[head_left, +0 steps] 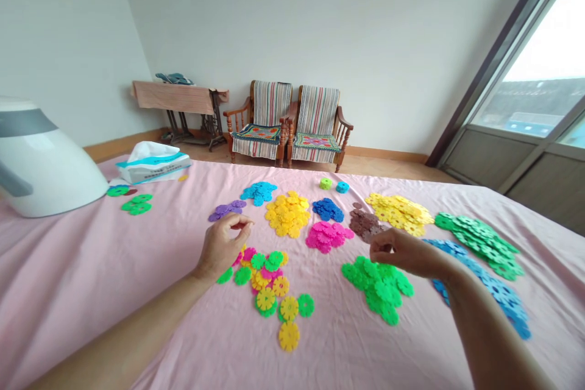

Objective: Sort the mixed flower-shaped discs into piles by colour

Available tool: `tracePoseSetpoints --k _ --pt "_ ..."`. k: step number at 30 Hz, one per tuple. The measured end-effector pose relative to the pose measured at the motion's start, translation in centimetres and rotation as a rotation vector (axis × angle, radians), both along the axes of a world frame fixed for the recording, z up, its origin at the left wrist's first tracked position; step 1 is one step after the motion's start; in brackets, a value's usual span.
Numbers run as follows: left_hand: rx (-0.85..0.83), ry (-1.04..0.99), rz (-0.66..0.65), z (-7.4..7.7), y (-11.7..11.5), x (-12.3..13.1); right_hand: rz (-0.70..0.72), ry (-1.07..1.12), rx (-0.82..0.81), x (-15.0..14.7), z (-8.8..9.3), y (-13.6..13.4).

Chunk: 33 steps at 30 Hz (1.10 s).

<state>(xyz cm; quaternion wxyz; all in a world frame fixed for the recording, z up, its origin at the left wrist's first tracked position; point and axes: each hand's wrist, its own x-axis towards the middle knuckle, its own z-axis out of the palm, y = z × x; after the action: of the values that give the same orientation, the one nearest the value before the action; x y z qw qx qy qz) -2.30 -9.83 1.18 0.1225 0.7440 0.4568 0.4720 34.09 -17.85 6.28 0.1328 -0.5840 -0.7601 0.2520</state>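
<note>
My left hand (223,245) hovers over the left side of a mixed scatter of green, yellow and pink notched discs (267,277). Its thumb and forefinger come together in a pinch, and no disc shows between them. Just beyond it lies a purple disc pile (225,210). My right hand (397,250) is above the far edge of a bright green disc pile (379,289), near a brown disc pile (364,223). Its fingers are curled closed, and whatever they may hold is hidden.
Yellow (287,214), pink (327,236) and dark blue disc piles (328,209) lie between my hands. Farther right are dark green discs (484,244) and blue discs (491,292). A white kettle (50,164) and tissue pack (153,164) stand left on the pink cloth (183,341).
</note>
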Motion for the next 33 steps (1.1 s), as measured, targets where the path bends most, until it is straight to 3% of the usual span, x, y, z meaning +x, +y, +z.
tracePoseSetpoints --k 3,6,12,18,26,29,33 --pt "-0.005 -0.006 0.005 -0.1 0.1 0.0 -0.046 -0.034 0.096 -0.7 0.1 0.1" --pt "-0.011 -0.011 0.002 -0.2 0.2 -0.1 -0.012 0.016 0.141 -3.9 0.2 -0.3" --pt "-0.011 0.005 0.004 -0.1 0.0 -0.1 0.190 0.132 0.084 -10.3 -1.0 -2.3" --pt "-0.017 0.008 -0.001 -0.2 0.0 0.0 0.262 0.102 0.053 -12.1 -1.6 -2.7" --pt "-0.019 0.010 -0.015 -0.2 0.1 -0.1 0.267 0.207 -0.105 -11.2 -0.9 -1.8" --pt "-0.018 0.007 -0.017 -0.3 0.2 -0.1 0.186 0.186 -0.022 -8.7 0.0 -1.2" --pt "-0.016 0.010 -0.022 -0.4 0.2 0.0 0.052 -0.010 0.046 -3.8 0.3 -0.4"
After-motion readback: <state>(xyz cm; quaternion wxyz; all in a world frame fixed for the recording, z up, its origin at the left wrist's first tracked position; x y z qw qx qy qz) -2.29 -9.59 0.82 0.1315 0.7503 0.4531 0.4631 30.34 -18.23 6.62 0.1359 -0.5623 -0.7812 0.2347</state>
